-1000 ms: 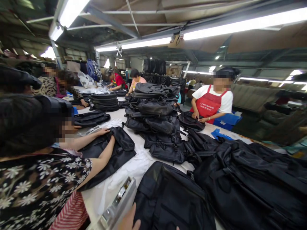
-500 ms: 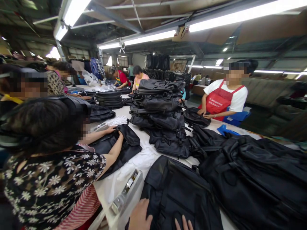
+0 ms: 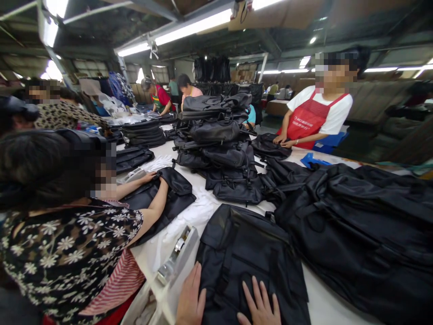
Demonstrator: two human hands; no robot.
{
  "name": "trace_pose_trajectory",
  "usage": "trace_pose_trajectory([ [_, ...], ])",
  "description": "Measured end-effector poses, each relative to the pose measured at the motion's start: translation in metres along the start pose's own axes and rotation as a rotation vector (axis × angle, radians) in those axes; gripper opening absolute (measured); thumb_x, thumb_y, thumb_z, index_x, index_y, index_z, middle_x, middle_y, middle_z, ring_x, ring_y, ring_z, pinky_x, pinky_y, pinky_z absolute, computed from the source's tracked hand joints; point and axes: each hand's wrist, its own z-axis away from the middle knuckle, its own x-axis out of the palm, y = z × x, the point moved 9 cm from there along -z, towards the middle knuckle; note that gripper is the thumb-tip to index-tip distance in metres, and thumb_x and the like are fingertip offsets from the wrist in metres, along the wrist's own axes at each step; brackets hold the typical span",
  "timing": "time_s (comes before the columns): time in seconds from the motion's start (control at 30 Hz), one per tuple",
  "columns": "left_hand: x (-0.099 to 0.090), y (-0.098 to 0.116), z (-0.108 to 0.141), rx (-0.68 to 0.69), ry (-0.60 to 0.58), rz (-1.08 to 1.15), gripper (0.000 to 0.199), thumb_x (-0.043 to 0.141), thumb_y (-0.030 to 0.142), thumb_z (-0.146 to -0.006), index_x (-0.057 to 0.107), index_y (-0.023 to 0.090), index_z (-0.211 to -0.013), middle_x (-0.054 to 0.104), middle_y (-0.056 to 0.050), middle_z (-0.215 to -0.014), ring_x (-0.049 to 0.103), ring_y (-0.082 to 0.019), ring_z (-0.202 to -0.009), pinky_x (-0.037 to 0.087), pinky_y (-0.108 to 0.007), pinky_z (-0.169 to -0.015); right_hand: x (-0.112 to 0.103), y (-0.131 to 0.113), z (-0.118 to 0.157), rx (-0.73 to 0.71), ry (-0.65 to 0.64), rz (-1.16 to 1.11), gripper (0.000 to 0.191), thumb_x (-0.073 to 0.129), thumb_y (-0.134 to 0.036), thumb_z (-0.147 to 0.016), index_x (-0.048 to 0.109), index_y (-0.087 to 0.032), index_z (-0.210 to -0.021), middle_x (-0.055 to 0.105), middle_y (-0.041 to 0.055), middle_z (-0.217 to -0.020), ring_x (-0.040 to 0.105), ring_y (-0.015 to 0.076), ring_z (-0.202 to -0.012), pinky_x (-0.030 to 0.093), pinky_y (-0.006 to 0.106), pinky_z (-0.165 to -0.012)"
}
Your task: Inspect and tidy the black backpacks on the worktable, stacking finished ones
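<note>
On the pale worktop [image 3: 320, 280], the left hand [image 3: 191, 295] and right hand [image 3: 260, 303] lie open, ungripping, upon the black backpack [image 3: 248, 257] beneath them.

- fluorescent tube light [image 3: 196, 26], overhead
- person [image 3: 341, 108] in a red apron [image 3: 306, 119], far right
- person [image 3: 154, 212] in a floral top [image 3: 72, 248], near left
- blue plastic [image 3: 314, 160], right

A tall stack of bags [image 3: 219, 151] blocks the far middle; a bulky heap [image 3: 358, 239] bounds the narrow gap of surface [image 3: 318, 295] right of the near bag [image 3: 246, 257].
</note>
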Motion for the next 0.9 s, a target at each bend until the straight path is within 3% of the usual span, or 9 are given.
trace_pose_trajectory([
  [0.2,-0.01,0.007,0.001,0.05,0.1,-0.059,0.057,0.034,0.026,-0.095,0.017,0.019,-0.149,0.038,-0.009,-0.149,0.042,-0.022,-0.134,0.041,-0.037,-0.109,-0.026,-0.012,0.006,0.038,-0.03,-0.07,0.072,0.033,-0.072,-0.083,0.036,-0.031,-0.141,0.027,0.0115,-0.153,0.024,0.0384,-0.14,0.013,0.066,-0.109],
  [0.37,-0.013,0.008,-0.001,0.113,0.19,-0.066,0.061,0.039,0.027,-0.094,0.014,0.024,-0.149,0.042,-0.008,-0.147,0.048,-0.022,-0.129,0.044,-0.037,-0.106,-0.041,-0.015,0.008,0.047,-0.081,-0.11,0.072,0.032,-0.07,-0.085,0.03,-0.031,-0.144,0.022,0.0115,-0.155,0.019,0.0371,-0.141,0.012,0.064,-0.11],
  [0.6,-0.012,0.005,-0.001,0.056,0.138,0.025,0.057,0.037,0.029,-0.094,0.02,0.025,-0.149,0.04,-0.006,-0.149,0.044,-0.022,-0.132,0.04,-0.038,-0.109,-0.052,-0.015,0.016,0.003,0.121,-0.118,0.063,0.036,-0.061,-0.089,0.03,-0.031,-0.145,0.027,0.0104,-0.153,0.026,0.0346,-0.14,0.02,0.062,-0.109],
  [0.8,-0.007,0.002,0.001,-0.018,0.091,0.18,0.054,0.034,0.03,-0.095,0.023,0.024,-0.148,0.035,-0.006,-0.152,0.036,-0.021,-0.137,0.032,-0.041,-0.114,-0.05,-0.011,0.023,-0.009,0.236,-0.088,0.059,0.043,-0.051,-0.09,0.035,-0.028,-0.143,0.033,0.0099,-0.151,0.035,0.0322,-0.136,0.026,0.057,-0.108],
  [0.9,-0.005,-0.003,0.003,-0.06,0.083,0.225,0.054,0.034,0.03,-0.094,0.025,0.025,-0.147,0.034,-0.004,-0.152,0.035,-0.022,-0.138,0.03,-0.04,-0.115,-0.042,-0.009,0.025,-0.05,0.314,-0.084,0.055,0.049,-0.046,-0.087,0.044,-0.027,-0.139,0.044,0.0103,-0.145,0.047,0.0325,-0.128,0.033,0.053,-0.103],
])
